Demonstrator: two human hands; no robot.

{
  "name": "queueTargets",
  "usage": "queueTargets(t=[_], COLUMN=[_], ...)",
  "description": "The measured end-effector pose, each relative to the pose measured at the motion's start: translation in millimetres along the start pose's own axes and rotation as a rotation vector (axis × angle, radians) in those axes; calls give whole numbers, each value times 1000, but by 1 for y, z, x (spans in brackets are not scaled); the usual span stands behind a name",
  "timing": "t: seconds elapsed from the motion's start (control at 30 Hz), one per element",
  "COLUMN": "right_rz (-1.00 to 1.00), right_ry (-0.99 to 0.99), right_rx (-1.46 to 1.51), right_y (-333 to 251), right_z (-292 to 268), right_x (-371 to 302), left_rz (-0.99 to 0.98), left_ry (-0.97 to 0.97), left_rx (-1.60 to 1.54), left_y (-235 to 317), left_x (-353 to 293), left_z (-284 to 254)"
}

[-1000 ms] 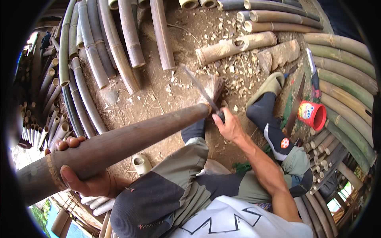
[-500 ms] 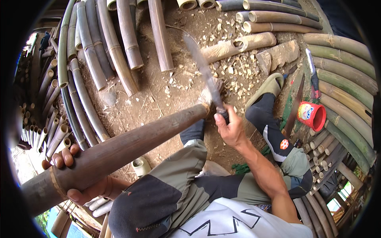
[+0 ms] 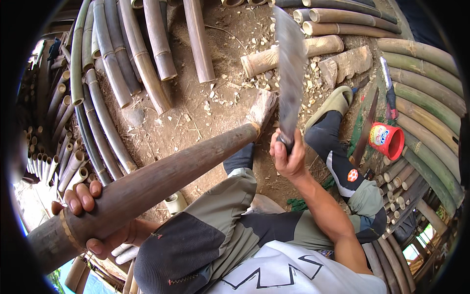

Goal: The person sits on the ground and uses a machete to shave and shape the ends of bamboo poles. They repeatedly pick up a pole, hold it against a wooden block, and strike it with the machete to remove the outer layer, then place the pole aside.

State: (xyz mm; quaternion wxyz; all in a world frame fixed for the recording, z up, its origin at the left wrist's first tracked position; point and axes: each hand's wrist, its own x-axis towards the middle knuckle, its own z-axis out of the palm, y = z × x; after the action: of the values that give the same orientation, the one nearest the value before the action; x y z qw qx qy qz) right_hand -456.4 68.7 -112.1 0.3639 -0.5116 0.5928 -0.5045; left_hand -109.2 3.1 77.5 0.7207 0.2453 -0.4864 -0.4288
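Here the machete (image 3: 291, 73) points straight up-frame.

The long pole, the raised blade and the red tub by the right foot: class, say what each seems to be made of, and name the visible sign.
Long pole: bamboo, dull brown skin, going by its node ring and round section. Blade: probably steel, grey, blurred, held by the right hand. Red tub: likely plastic, glossy with a printed label. The left hand grips the pole.

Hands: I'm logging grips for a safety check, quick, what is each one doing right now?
Left hand: closed around the bamboo pole.
Right hand: closed on the handle of the big knife, blade raised.
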Motion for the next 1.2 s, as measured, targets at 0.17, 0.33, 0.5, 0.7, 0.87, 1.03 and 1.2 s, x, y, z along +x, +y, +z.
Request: queueTargets(t=[0.17, 0.33, 0.5, 0.7, 0.87, 1.03, 1.2], right_rz=[461, 221, 431, 598, 315, -47, 375], right_ry=[-360, -124, -292, -367, -175, -8, -314], right_rx=[-408, -204, -402, -355, -310, -219, -379], right_y=[62, 19, 59, 53, -5, 4, 33], right_z=[-7, -2, -2, -7, -2, 7, -7], right_x=[-34, -15, -33, -49, -15, -22, -9], left_rz=[12, -51, -119, -129, -79, -92, -55], left_ry=[48, -197, -201, 251, 149, 171, 80], left_rx=[-8, -196, -244, 125, 133, 181, 72], left_y=[-1, 2, -6, -33, -31, -29, -31], left_x=[2, 4, 12, 3, -3, -3, 1], left_z=[4, -9, -15, 19, 6, 16, 15])
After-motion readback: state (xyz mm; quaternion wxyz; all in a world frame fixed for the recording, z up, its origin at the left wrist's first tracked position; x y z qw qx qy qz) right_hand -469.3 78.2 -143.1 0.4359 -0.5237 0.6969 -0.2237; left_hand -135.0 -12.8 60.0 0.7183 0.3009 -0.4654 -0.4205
